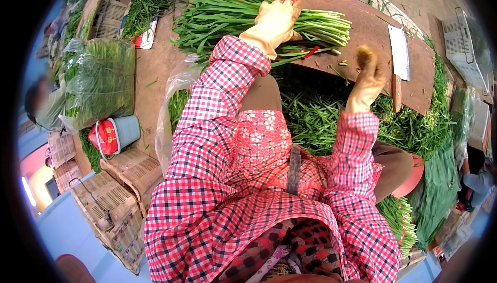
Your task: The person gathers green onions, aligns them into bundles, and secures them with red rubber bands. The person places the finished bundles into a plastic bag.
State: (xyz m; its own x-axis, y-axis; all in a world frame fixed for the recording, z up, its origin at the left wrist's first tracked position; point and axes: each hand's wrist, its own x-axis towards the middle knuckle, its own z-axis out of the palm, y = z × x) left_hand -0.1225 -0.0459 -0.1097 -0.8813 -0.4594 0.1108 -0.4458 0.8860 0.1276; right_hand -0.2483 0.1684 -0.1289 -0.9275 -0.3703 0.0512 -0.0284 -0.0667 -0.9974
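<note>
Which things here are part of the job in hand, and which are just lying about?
In the job:
- left hand, gloved, pressing down on the bundle of green stalks
- right hand, gloved, raised just off the wooden board
- cleaver lying on the board
- cut green trimmings under the board

Lying about:
- bagged greens
- red and blue bucket
- woven baskets
- white crate

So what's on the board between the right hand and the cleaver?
Head view: bare brown board with a few green trimmings; nothing else between the right hand and the cleaver.

Matt brown wooden board (362, 24), shiny metal cleaver (399, 53), smooth rubbery gloves, checked cloth sleeves (217, 107), glossy plastic bag (101, 78).
</note>
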